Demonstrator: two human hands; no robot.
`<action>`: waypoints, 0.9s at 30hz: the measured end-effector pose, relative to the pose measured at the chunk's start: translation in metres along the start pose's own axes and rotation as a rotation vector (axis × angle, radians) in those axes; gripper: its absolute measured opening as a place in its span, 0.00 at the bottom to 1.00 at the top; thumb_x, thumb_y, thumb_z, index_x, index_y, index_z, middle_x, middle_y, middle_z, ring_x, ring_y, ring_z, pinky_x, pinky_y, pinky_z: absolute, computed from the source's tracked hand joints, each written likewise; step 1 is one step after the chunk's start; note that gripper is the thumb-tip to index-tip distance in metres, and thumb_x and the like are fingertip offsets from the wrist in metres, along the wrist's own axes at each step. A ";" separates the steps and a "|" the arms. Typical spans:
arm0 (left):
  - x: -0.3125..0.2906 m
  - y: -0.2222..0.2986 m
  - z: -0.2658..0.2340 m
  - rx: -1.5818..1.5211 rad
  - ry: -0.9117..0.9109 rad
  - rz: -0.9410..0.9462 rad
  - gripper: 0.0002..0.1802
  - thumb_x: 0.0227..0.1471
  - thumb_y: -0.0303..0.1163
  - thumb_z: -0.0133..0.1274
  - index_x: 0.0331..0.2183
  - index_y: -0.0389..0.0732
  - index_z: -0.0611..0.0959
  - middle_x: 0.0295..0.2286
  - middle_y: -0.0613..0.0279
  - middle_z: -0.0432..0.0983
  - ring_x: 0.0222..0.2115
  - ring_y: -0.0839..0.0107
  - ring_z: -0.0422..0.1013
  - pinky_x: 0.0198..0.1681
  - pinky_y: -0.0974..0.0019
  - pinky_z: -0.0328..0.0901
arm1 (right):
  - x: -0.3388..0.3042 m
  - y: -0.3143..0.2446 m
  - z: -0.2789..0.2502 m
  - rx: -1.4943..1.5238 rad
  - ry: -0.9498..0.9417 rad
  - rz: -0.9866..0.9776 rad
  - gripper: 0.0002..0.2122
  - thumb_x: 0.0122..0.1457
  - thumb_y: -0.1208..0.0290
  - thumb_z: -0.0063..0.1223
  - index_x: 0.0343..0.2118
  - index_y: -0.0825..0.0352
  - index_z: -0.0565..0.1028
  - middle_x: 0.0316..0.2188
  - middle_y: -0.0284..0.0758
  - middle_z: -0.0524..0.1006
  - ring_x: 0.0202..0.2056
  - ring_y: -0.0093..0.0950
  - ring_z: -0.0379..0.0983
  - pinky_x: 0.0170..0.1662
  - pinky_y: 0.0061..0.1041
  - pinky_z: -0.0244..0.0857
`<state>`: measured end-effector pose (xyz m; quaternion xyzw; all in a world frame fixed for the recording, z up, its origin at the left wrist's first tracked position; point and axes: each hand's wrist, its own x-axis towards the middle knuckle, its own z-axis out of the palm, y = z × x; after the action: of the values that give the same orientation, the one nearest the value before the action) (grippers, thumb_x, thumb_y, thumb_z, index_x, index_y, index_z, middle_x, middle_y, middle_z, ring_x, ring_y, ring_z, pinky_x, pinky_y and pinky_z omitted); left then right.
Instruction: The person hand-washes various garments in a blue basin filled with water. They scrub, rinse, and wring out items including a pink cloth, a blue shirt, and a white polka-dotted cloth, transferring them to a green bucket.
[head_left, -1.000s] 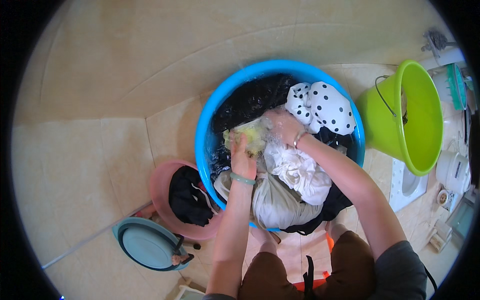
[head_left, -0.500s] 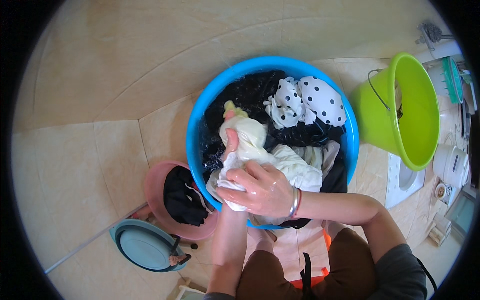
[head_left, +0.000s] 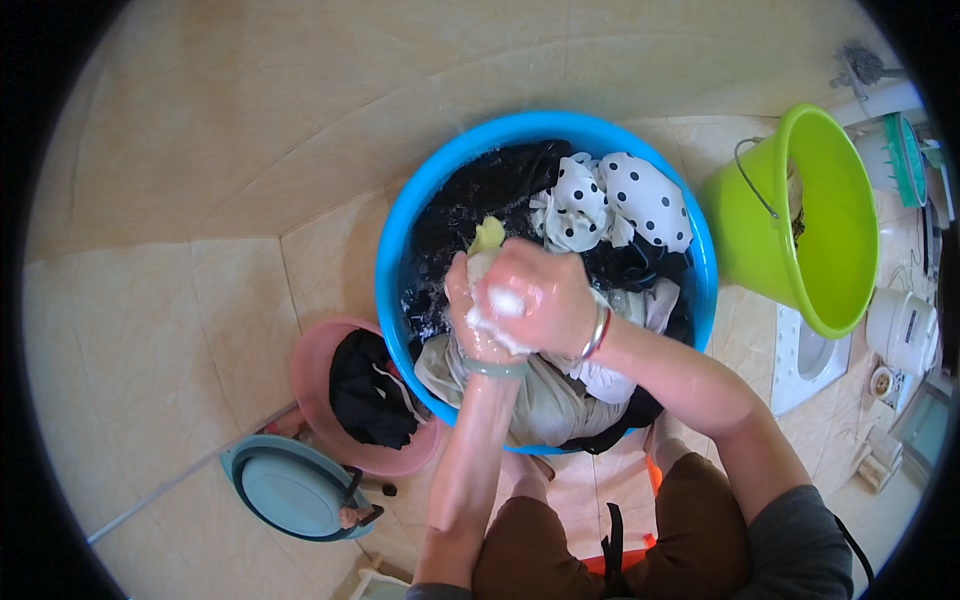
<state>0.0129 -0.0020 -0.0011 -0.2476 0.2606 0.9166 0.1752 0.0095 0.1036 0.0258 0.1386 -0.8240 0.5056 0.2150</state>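
Over the blue basin (head_left: pixel 400 240), both hands grip a soapy pale cloth (head_left: pixel 487 240): right hand (head_left: pixel 535 295) fingers curled tight over it, left hand (head_left: pixel 470 310) clenched beneath, so suds fall into the wash.

The single head-worn fisheye view looked steeply down from close above the blue basin (head_left: pixel 400 250), centred in frame; tiled floor (head_left: pixel 180 300) curved away left and far.
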 end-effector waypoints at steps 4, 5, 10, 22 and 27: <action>-0.009 -0.013 0.010 0.243 0.234 0.153 0.23 0.59 0.46 0.45 0.46 0.37 0.77 0.43 0.60 0.76 0.45 0.67 0.72 0.52 0.64 0.63 | -0.010 0.073 -0.011 -0.219 -0.076 0.283 0.07 0.50 0.65 0.56 0.26 0.64 0.75 0.24 0.41 0.76 0.27 0.43 0.74 0.29 0.39 0.68; -0.009 -0.008 0.007 0.198 0.221 0.149 0.24 0.59 0.47 0.44 0.47 0.37 0.75 0.43 0.60 0.75 0.46 0.66 0.71 0.53 0.63 0.62 | -0.012 0.073 -0.017 -0.258 -0.081 0.465 0.11 0.53 0.61 0.58 0.29 0.65 0.77 0.26 0.39 0.78 0.28 0.37 0.75 0.32 0.31 0.68; -0.016 0.027 -0.042 0.822 0.206 0.046 0.34 0.58 0.47 0.50 0.60 0.46 0.60 0.56 0.58 0.58 0.54 0.61 0.63 0.54 0.54 0.60 | -0.001 0.094 -0.062 0.311 -0.352 0.656 0.22 0.51 0.55 0.63 0.43 0.66 0.76 0.32 0.33 0.76 0.32 0.22 0.70 0.37 0.21 0.65; -0.031 0.050 0.019 1.344 -0.150 0.555 0.19 0.32 0.20 0.59 0.31 0.36 0.71 0.39 0.53 0.77 0.38 0.65 0.72 0.49 0.65 0.62 | -0.018 0.014 -0.055 0.010 -0.383 0.231 0.51 0.35 0.55 0.73 0.62 0.65 0.54 0.57 0.40 0.65 0.58 0.37 0.61 0.60 0.39 0.48; -0.061 0.060 0.055 1.149 -0.241 0.680 0.20 0.34 0.18 0.56 0.35 0.36 0.72 0.36 0.57 0.76 0.36 0.74 0.70 0.44 0.71 0.64 | -0.040 0.022 -0.044 0.015 -0.350 0.351 0.34 0.40 0.63 0.70 0.51 0.67 0.68 0.42 0.44 0.75 0.43 0.36 0.74 0.46 0.34 0.65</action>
<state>0.0156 -0.0305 0.0959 0.0846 0.7483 0.6579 0.0087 0.0439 0.1530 0.0067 0.0806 -0.8564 0.5094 -0.0230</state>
